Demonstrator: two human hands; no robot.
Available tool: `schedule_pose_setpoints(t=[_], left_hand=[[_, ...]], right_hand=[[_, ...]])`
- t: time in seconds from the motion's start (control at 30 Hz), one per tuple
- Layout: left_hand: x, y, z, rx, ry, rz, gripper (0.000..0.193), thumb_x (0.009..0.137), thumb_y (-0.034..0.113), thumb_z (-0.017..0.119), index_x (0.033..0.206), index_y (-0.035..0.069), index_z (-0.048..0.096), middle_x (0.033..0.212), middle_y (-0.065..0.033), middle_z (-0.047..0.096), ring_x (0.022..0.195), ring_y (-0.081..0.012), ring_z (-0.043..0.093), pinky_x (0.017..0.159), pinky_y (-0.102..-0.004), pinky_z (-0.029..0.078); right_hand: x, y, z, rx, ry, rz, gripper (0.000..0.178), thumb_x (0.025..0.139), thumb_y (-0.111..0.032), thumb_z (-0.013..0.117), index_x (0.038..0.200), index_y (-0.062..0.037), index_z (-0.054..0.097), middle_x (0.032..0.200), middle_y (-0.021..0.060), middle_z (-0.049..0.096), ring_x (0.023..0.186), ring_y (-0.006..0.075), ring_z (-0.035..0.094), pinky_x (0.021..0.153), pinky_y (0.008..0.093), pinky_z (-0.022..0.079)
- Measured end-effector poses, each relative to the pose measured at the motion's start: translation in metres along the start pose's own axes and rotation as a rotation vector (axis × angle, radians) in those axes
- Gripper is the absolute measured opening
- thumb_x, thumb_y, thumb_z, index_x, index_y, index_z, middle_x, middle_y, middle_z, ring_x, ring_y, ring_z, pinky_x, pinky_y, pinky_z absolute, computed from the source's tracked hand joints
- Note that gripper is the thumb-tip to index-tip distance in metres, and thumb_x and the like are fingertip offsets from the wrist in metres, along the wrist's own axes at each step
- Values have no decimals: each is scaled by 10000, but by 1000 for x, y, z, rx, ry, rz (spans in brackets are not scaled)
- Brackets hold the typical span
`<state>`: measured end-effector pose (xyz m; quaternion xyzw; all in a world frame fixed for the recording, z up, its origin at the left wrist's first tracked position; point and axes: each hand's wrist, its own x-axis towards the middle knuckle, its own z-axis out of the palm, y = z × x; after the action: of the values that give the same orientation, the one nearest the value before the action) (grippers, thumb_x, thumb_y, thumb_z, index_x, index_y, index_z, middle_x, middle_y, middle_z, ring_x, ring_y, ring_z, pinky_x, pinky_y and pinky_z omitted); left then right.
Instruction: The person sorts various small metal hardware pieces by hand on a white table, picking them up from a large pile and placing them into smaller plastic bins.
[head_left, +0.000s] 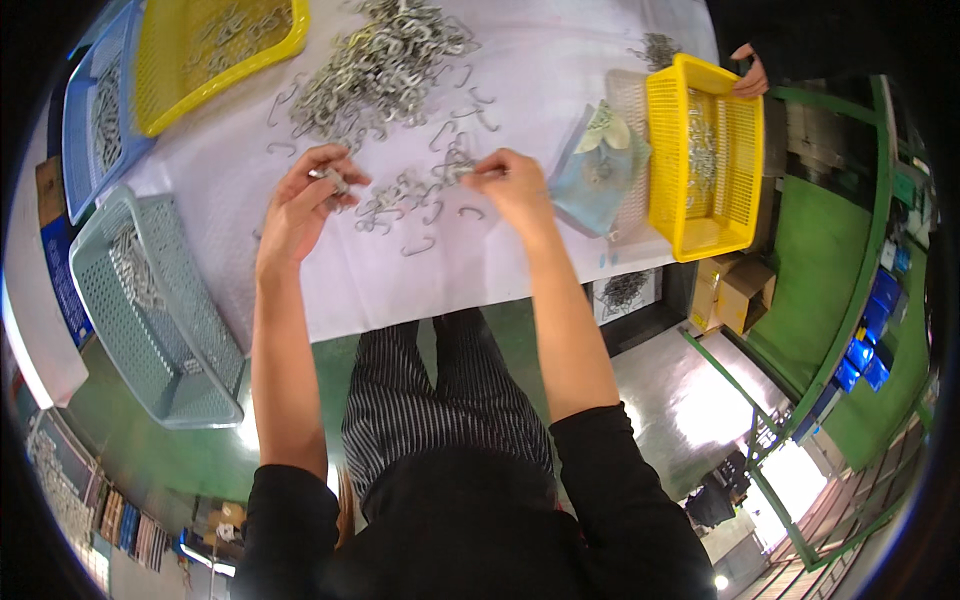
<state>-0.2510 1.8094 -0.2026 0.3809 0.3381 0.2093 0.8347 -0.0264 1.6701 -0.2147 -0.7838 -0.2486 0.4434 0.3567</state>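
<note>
My left hand point(308, 195) is closed around a few metal hooks point(333, 183), held just above the white-covered table point(340, 290). To its right, my right hand point(508, 180) has its fingertips pinched together at the edge of a small cluster of hooks point(455, 165); whether a hook is between them is too small to make out. Loose S-shaped and curved metal hooks point(395, 200) lie spread between both hands. Farther back rises a large heap of the same silvery hooks point(385, 70).
At the left stand a grey-green basket point(165, 310), a blue basket point(125, 150) and a yellow basket point(150, 90), all with metal pieces inside. A yellow basket point(690, 240) at the right has another person's hand point(750, 72) on its rim. Beside it lies a light-blue bag point(590, 185).
</note>
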Motion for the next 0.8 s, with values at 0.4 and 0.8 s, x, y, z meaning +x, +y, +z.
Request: schedule_pose_setpoints(t=[0.4,0.8], left_hand=[[14,-57,56,1401,362,136,273,736,258,714,895,66,602,803,-84,612,692,-237,618,607,-354,482],[24,-29,25,869,391,-157,210,721,238,708,822,62,653,669,-39,613,591,-152,571,546,-297,438]], right_hand=[[-16,2,10,-360,106,66,225,722,-194,710,857,-60,590,684,34,612,636,202,603,569,322,452],[-10,17,3,181,-43,196,209,709,-177,735,758,-27,598,598,-14,546,581,107,517,519,242,386]])
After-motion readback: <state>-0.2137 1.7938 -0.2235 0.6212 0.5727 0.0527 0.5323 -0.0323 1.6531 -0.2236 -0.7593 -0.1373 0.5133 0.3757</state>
